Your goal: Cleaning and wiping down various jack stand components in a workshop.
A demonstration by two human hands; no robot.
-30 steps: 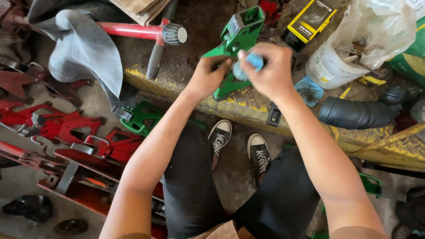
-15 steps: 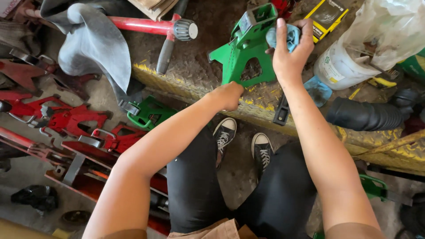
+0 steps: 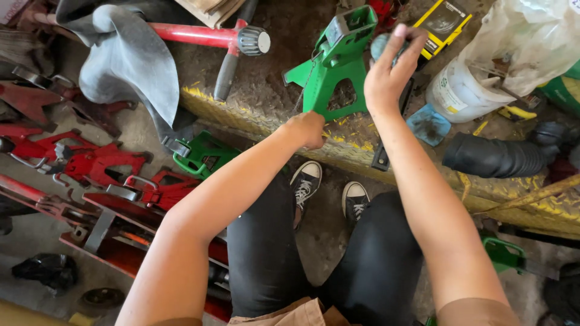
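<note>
Two hands work a thin, taut thread (image 3: 304, 84) running diagonally across the green steel jack stand (image 3: 336, 63): my right hand (image 3: 386, 75), raised upper right, grips a small bluish spool (image 3: 380, 45), while my left hand (image 3: 308, 128), lower and nearer me, pinches the thread's end.

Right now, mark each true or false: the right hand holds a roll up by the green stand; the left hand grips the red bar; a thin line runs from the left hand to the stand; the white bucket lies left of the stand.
1. The right hand holds a bluish roll beside the green stand: true.
2. The left hand grips the red bar: false, it is closed on a thin line.
3. The thin line runs up to the stand: true.
4. The white bucket lies left of the stand: false, right.
</note>
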